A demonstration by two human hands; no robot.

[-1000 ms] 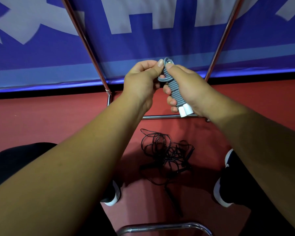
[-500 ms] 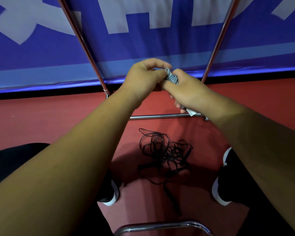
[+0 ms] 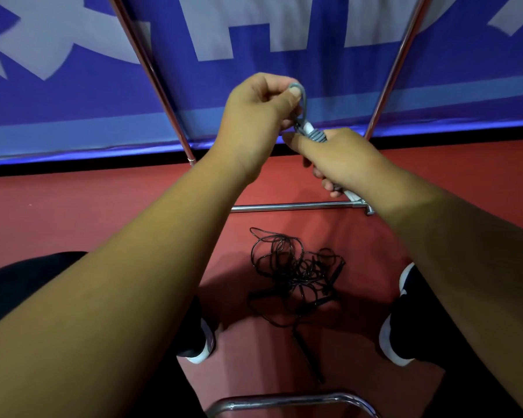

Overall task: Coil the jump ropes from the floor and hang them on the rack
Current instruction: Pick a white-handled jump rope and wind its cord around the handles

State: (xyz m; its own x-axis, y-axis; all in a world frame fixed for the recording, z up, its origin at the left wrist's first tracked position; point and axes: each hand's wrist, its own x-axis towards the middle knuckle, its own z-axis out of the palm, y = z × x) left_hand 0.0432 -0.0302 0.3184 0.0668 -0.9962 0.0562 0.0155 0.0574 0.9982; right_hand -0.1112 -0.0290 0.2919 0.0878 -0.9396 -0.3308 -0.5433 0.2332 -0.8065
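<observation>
The grey jump rope (image 3: 317, 136), ribbed cord wound around white handles, slants from upper left to lower right, wrapped in the right hand (image 3: 341, 159). The left hand (image 3: 255, 116) pinches its smooth end loop. A thin black rope (image 3: 296, 273) lies tangled on the red floor (image 3: 103, 212) between chrome rack tubes (image 3: 293, 206).

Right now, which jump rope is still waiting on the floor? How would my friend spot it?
Start at the red floor and find the person's two dark shoes with white toes. Between them, just in front of the rack's low metal bar, lies the black jump rope. It is a thin, loose tangle, unlike the grey jump rope, which is wound tight and held up in both hands.
</observation>
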